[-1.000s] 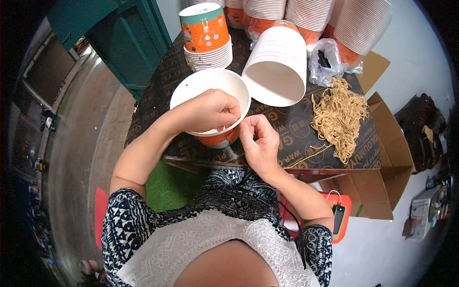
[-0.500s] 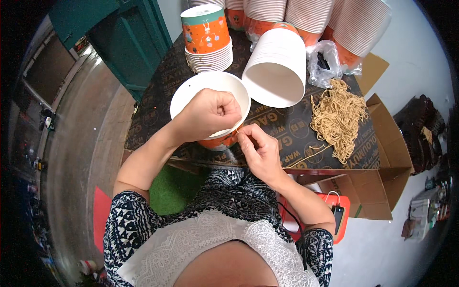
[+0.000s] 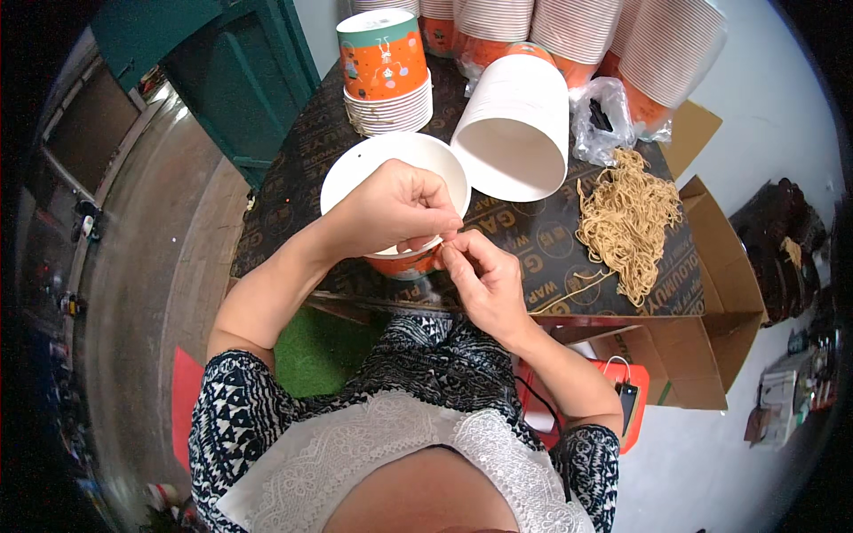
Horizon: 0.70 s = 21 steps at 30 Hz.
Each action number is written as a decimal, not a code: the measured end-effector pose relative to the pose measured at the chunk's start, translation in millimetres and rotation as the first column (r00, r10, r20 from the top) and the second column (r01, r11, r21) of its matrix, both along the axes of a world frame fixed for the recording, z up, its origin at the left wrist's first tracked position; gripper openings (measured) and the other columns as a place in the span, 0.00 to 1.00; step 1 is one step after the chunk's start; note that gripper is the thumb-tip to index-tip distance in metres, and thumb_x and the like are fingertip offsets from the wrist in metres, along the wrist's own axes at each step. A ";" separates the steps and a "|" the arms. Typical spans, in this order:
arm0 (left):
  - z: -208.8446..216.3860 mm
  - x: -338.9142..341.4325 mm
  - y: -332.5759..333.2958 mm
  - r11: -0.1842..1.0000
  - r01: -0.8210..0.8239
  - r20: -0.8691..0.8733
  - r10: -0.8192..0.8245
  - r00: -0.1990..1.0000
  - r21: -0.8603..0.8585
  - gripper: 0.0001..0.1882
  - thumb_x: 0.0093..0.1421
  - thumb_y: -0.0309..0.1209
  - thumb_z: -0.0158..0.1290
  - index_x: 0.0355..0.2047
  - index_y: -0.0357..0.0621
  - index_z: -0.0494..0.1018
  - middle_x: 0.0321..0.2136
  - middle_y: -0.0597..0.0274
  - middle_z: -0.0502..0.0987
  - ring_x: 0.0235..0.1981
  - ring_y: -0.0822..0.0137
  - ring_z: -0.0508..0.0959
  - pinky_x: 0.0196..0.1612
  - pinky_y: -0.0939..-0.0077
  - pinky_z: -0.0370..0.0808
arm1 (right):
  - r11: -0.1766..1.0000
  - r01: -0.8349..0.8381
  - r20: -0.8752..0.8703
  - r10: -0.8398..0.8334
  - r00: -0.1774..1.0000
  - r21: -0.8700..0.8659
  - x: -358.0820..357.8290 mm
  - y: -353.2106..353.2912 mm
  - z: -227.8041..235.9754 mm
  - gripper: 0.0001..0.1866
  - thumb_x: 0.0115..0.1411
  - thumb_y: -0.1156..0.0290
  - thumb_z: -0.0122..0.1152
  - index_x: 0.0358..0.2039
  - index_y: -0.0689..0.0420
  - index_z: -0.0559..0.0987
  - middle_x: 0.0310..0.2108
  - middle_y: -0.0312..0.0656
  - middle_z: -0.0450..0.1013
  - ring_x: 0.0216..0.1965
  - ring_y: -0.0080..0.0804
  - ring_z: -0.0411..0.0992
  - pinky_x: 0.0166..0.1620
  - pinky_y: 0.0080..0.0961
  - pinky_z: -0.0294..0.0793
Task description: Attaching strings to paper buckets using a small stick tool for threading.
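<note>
"White inside, that bucket [image 3: 355, 178] stood at the table's [image 3: 533, 240] near edge. Finished?"

"Midway, seemingly: left hand [image 3: 400, 209] and right hand [image 3: 487, 280] were pinched closed at its rim, on what I couldn't tell; cord [image 3: 629, 222] lay heaped."

The hands [image 3: 391, 211] partly hide the nearest tub [image 3: 351, 178], and the top edge crops the stacked tubs [image 3: 576, 25]

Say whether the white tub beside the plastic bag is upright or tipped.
Tipped: the white tub lies sideways, its open mouth facing the camera.
</note>
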State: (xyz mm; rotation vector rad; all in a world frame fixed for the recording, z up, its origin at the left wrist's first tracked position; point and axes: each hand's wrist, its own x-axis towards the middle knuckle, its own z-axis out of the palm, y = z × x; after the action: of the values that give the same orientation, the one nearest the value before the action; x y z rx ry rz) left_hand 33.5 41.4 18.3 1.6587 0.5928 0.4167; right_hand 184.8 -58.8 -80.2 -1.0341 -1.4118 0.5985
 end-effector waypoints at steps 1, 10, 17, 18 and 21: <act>0.6 -0.4 0.2 1.000 0.000 0.001 0.000 1.000 0.001 0.05 0.57 0.22 0.59 0.28 0.32 0.76 0.19 0.62 0.77 0.16 0.79 0.71 0.19 0.84 0.67 | 0.997 -0.033 -0.030 0.031 0.999 -0.063 2.0 -3.6 4.2 0.05 0.64 0.75 0.57 0.33 0.63 0.77 0.22 0.39 0.72 0.21 0.19 0.66 0.25 0.21 0.66; 3.9 -1.1 -0.7 0.996 0.083 -0.034 -0.084 0.996 -0.041 0.04 0.55 0.21 0.60 0.30 0.33 0.76 0.21 0.64 0.77 0.19 0.79 0.74 0.24 0.85 0.70 | 0.990 -0.069 -0.147 0.050 0.988 -0.123 16.8 -17.3 41.1 0.06 0.65 0.75 0.57 0.32 0.64 0.78 0.20 0.33 0.72 0.23 0.14 0.66 0.27 0.17 0.67; -2.8 -1.3 -0.1 0.990 0.098 -0.039 -0.095 0.995 0.098 0.04 0.59 0.24 0.59 0.31 0.35 0.75 0.23 0.66 0.77 0.23 0.80 0.74 0.25 0.85 0.70 | 0.999 -0.026 0.064 0.027 0.998 -0.025 20.2 -2.4 59.6 0.03 0.63 0.78 0.58 0.35 0.64 0.77 0.18 0.34 0.69 0.20 0.16 0.65 0.25 0.18 0.66; -1.5 -1.5 -0.3 0.985 0.079 -0.058 -0.071 0.996 0.154 0.05 0.60 0.24 0.57 0.31 0.35 0.74 0.23 0.67 0.76 0.22 0.80 0.73 0.25 0.85 0.70 | 0.998 -0.044 0.019 0.045 0.999 -0.049 21.1 -2.9 62.9 0.03 0.62 0.79 0.58 0.36 0.64 0.77 0.18 0.35 0.69 0.20 0.17 0.65 0.25 0.19 0.66; -4.4 -4.1 3.0 0.996 0.083 0.007 -0.083 0.997 0.020 0.04 0.62 0.25 0.55 0.32 0.36 0.73 0.23 0.68 0.74 0.22 0.80 0.72 0.24 0.85 0.69 | 0.995 -0.097 0.167 0.090 0.982 0.034 33.1 -6.6 62.6 0.07 0.57 0.82 0.55 0.37 0.62 0.77 0.24 0.41 0.71 0.22 0.25 0.70 0.27 0.23 0.70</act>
State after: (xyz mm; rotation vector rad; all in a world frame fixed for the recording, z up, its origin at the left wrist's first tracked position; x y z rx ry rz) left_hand 29.5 44.3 13.9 1.6934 0.5136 0.3698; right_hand 217.8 -65.4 -17.6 -1.0066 -1.6192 0.5581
